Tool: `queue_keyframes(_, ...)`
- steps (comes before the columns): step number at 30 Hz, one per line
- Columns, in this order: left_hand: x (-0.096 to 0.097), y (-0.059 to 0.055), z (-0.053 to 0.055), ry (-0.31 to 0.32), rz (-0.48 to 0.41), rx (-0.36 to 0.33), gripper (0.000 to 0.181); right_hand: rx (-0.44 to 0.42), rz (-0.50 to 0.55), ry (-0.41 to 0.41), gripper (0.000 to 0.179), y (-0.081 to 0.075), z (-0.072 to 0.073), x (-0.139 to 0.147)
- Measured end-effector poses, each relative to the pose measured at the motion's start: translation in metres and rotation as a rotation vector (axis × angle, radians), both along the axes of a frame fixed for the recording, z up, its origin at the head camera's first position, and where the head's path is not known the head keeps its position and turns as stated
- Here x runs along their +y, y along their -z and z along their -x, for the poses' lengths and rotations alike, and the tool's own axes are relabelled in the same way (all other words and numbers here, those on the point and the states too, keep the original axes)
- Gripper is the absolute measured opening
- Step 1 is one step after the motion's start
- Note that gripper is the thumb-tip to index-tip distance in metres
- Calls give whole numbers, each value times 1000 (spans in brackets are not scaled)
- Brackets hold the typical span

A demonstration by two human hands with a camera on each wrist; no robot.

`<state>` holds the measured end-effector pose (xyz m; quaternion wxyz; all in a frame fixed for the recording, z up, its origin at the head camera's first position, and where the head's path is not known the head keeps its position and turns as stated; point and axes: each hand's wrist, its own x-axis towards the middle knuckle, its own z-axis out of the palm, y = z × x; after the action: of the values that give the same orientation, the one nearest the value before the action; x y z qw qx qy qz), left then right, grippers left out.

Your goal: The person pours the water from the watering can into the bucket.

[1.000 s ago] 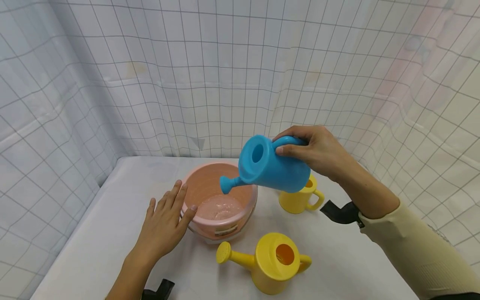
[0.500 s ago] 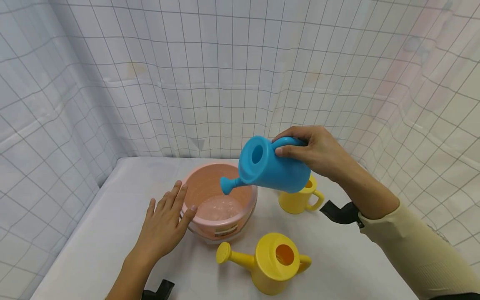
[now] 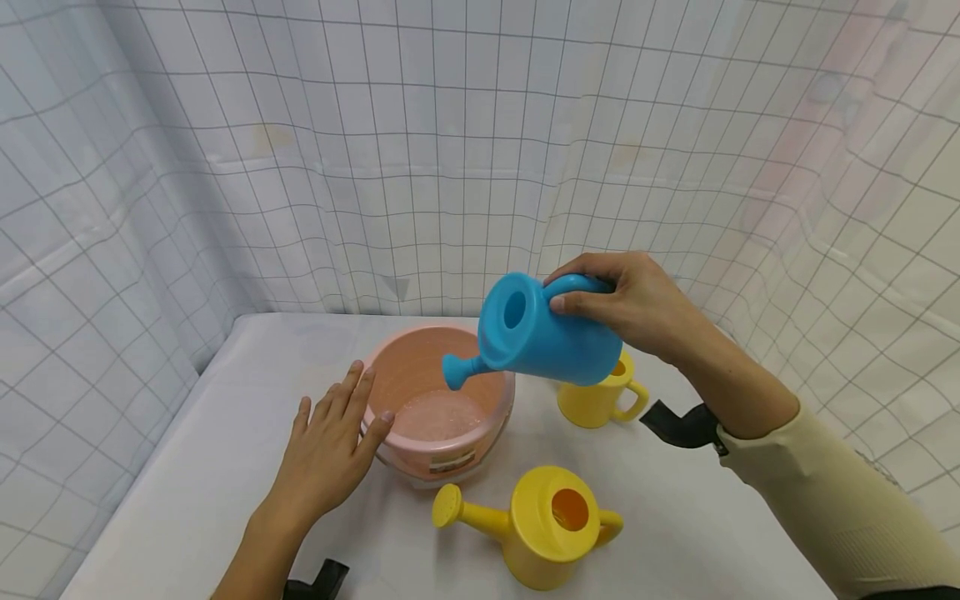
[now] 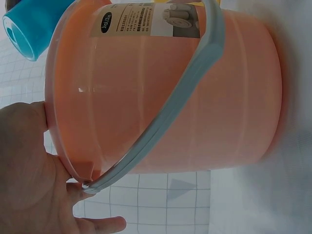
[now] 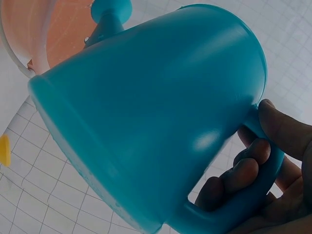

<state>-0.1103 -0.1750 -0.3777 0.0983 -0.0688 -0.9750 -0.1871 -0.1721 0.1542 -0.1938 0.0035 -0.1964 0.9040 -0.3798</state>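
My right hand (image 3: pixel 626 296) grips the handle of a blue watering can (image 3: pixel 558 337), its fingers wrapped through the handle in the right wrist view. The can is tilted, with its spout rose over a pink bucket (image 3: pixel 450 452). Water lies in the bottom of the bucket. At the bucket's left rim rests my left hand (image 3: pixel 322 454), fingers straight and spread. In the left wrist view the bucket (image 4: pixel 170 97) shows its grey handle (image 4: pixel 161 127) hanging down the side and a paper label (image 4: pixel 146 20); the left fingers touch the rim.
A yellow watering can (image 3: pixel 551 533) stands in front of the bucket, spout pointing left. Behind the blue can, a yellow cup (image 3: pixel 592 406) with a handle is partly hidden. A white cloth with a grid pattern (image 3: pixel 480 167) hangs around the white table (image 3: pixel 262 367).
The blue watering can has dipped very slightly in my right hand. The water surface in the bucket looks calmer. My left hand stays at the rim.
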Motion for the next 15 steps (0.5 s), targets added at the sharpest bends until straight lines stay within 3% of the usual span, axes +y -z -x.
queue_keyframes(15, 1, -2, -2, -1, 4, -6, 68, 3, -23, 25, 28, -1, 0, 0)
